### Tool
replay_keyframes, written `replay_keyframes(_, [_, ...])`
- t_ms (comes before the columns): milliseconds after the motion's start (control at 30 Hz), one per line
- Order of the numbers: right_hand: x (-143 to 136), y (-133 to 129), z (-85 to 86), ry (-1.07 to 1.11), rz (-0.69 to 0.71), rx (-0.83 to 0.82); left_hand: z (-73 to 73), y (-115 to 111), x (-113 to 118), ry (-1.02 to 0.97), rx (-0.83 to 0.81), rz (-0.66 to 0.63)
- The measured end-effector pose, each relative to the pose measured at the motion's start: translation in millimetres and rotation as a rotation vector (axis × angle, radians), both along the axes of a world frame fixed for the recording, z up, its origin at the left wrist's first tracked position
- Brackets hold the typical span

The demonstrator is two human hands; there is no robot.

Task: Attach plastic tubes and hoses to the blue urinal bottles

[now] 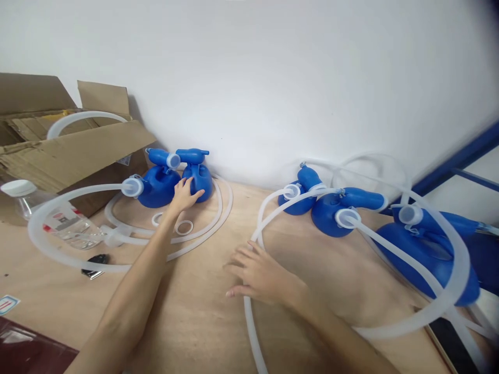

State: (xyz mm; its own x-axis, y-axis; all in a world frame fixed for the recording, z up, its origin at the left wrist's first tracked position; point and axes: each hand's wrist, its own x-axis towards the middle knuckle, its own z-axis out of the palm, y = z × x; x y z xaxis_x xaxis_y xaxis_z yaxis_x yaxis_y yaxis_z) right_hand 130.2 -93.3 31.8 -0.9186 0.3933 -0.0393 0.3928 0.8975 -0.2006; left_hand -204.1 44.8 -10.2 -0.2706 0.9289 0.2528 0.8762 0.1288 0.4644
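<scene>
Bottle [65,220] (white-capped), cardboard box [80,157], white wall [273,88]

1. Wall [249,78]: plain, white to pale grey, matte; fills the upper half, runs behind the worktop.
2. Small dark speck [221,138] on the wall, left of centre; otherwise smooth.
3. Worktop [202,311]: pale wood, light brown, faint grain, back edge against the wall.
4. Blue frame [452,166] at right: thick bar slanting up toward the right edge, thinner crossbar [477,179] branching off below it; pale surface visible between.
5. Light: even, cool white on the wall; soft shadows on the worktop.
</scene>
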Motion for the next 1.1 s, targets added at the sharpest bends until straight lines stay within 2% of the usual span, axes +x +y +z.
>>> replay_keyframes(67, [-9.9,-1.3,-7.5,-0.097,-0.039,-0.031,-10.8,7.8,-1.0,-0.016,0.081,-0.033])
replay_keyframes(167, [-7.1,-0.9,-3.6,-0.206,-0.187,-0.070,-17.2,15.7,-2.1,-0.050,0.164,-0.080])
replay_keyframes(367, [6.4,9.5,17.1,-0.444,-0.532,-0.129,-10.6,18.6,3.4,-0.129,0.202,-0.058])
replay_keyframes(467, [-5.7,18.3,19.6,-0.444,-0.603,-0.131,-7.0,14.5,15.3,-0.156,0.182,-0.086])
replay_keyframes(567, [-23.7,27.7,17.5,-0.378,-0.613,-0.121,-2.6,7.6,30.4,-0.187,0.180,-0.083])
replay_keyframes(667, [-36.2,39.1,8.0,-0.134,-0.566,-0.192,10.1,-0.3,44.2,-0.224,0.207,-0.047])
replay_keyframes(767, [-40.4,55.3,-9.6,0.255,-0.543,-0.384,32.9,-10.1,59.4,-0.223,0.250,-0.038])
replay_keyframes(833, [-40.1,68.0,-22.7,0.458,-0.535,-0.493,49.2,-18.6,74.1,-0.207,0.281,-0.078])
replay_keyframes(900, [-38.3,80.6,-34.2,0.654,-0.535,-0.525,61.3,-28.3,93.9,-0.197,0.303,-0.163])
replay_keyframes(1000, [-32.6,96.6,-46.4,0.881,-0.566,-0.491,65.1,-41.5,128.4,-0.202,0.263,-0.342])
replay_keyframes(1100, [-23.5,108.9,-54.1,0.951,-0.727,-0.472,51.9,-48.3,156.7,-0.216,0.172,-0.459])
